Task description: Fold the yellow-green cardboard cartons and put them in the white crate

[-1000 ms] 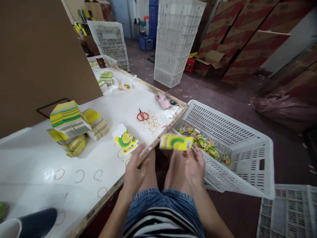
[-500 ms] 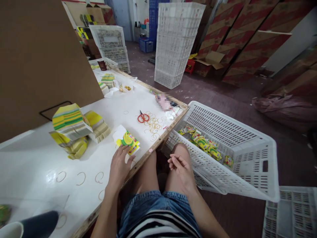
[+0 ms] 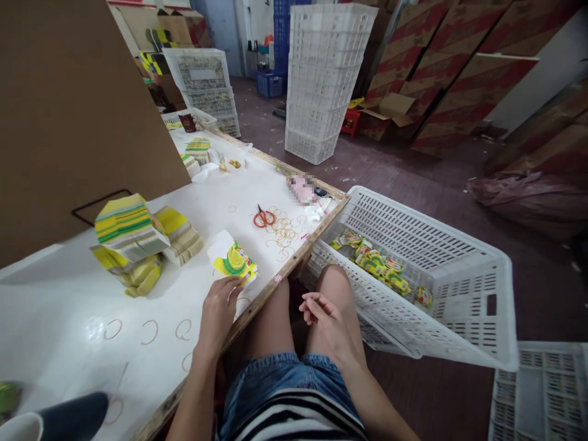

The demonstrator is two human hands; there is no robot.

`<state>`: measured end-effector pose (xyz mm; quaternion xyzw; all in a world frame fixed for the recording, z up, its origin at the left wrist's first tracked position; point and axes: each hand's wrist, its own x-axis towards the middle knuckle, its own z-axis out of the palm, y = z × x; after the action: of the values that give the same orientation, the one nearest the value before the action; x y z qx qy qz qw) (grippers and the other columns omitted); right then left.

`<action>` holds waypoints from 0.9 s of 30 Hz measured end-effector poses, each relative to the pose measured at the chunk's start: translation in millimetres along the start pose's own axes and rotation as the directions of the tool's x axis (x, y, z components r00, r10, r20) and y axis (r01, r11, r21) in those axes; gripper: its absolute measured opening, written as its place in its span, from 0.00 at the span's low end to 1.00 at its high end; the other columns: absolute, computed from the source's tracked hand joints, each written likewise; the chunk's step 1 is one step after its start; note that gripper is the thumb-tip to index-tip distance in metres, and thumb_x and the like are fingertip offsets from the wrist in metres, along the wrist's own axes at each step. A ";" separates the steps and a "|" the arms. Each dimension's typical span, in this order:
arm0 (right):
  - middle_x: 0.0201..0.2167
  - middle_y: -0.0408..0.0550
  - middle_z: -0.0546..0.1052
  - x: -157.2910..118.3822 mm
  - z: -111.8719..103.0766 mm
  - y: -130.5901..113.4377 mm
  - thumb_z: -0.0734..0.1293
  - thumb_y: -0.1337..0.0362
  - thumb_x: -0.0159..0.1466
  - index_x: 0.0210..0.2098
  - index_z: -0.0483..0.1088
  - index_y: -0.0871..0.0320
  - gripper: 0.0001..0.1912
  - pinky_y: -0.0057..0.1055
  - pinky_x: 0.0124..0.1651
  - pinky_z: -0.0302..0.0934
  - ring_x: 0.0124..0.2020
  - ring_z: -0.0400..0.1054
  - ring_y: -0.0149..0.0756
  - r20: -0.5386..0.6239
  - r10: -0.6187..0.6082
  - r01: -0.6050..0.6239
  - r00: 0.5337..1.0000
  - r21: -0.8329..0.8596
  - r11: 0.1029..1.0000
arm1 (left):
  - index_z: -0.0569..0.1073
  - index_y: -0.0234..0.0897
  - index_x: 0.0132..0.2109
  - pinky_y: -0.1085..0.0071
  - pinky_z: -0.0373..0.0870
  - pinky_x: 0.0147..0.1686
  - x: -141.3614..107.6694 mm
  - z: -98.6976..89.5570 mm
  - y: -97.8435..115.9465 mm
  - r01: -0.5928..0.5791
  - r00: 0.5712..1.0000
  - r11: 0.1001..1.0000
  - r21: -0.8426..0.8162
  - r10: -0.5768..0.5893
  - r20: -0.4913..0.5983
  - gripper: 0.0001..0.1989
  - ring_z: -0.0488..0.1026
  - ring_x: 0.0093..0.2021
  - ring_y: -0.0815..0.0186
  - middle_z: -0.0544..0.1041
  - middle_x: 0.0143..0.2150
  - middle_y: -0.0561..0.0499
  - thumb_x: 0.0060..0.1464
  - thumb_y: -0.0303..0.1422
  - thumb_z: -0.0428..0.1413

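A small stack of yellow-and-green printed cards (image 3: 235,260) lies on the white tabletop, with a white piece showing at its far side. My left hand (image 3: 217,309) is at the near edge of this stack, thumb and fingertips drawn together on a card's corner. Over my lap, my right hand (image 3: 325,317) is loosely closed, thumb against the curled fingers, and I see nothing in it. Red-handled scissors (image 3: 264,217) lie beyond the cards, beside a scatter of rubber bands (image 3: 285,231).
Bundled printed cards (image 3: 126,223) are piled on the left of the table (image 3: 82,288), before a large brown board (image 3: 92,92). A white crate (image 3: 459,248) with several yellow-green packets (image 3: 374,263) stands at my right. A dark cylinder (image 3: 76,413) lies near left. Stacked crates (image 3: 326,79) rise behind.
My left hand has drawn back slightly toward the cards' near edge, its fingers closing there. My right hand has shifted a little left, its fingers more gathered.
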<state>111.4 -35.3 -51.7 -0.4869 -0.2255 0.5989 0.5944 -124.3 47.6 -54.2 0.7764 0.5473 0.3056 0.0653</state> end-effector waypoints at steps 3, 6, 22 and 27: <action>0.25 0.45 0.77 -1.5 1.3 -0.6 0.75 0.49 0.51 0.33 0.75 0.58 0.19 0.28 0.28 0.55 0.23 0.62 0.29 0.010 0.011 -0.011 1.000 -0.005 1.000 | 0.78 0.35 0.43 0.56 0.73 0.48 1.8 1.6 0.9 -0.006 1.000 1.000 -0.009 0.006 -0.012 0.13 0.74 0.46 0.53 0.80 0.44 0.41 0.58 0.37 0.54; 0.25 0.45 0.77 -2.8 1.7 -1.8 0.75 0.49 0.50 0.33 0.75 0.58 0.20 0.28 0.28 0.55 0.23 0.63 0.29 0.006 0.016 -0.016 1.000 -0.009 1.000 | 0.79 0.37 0.41 0.57 0.73 0.46 2.5 0.9 1.3 -0.002 1.000 1.000 -0.027 0.002 -0.027 0.12 0.75 0.44 0.55 0.80 0.42 0.42 0.59 0.35 0.52; 0.25 0.45 0.77 -7.7 4.9 -4.0 0.74 0.48 0.52 0.33 0.77 0.58 0.19 0.27 0.27 0.55 0.23 0.63 0.28 0.029 0.020 -0.021 0.999 0.007 1.000 | 0.77 0.36 0.38 0.59 0.73 0.46 -1.1 -18.7 30.4 0.062 0.854 0.993 -0.096 -0.102 -0.510 0.08 0.77 0.41 0.59 0.81 0.37 0.44 0.61 0.30 0.52; 0.28 0.50 0.79 -11.0 12.9 -10.6 0.70 0.40 0.54 0.36 0.78 0.59 0.27 0.28 0.26 0.57 0.24 0.66 0.32 0.081 0.012 -0.019 0.997 0.096 0.995 | 0.76 0.39 0.41 0.60 0.75 0.44 -23.7 -18.1 83.5 -0.242 0.826 0.958 -0.153 0.121 -0.550 0.09 0.78 0.43 0.60 0.81 0.39 0.47 0.58 0.24 0.53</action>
<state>103.7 -39.5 -33.8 -0.4347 -0.2163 0.6329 0.6031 -71.6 -10.4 -12.7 0.6970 0.4303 0.5725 -0.0354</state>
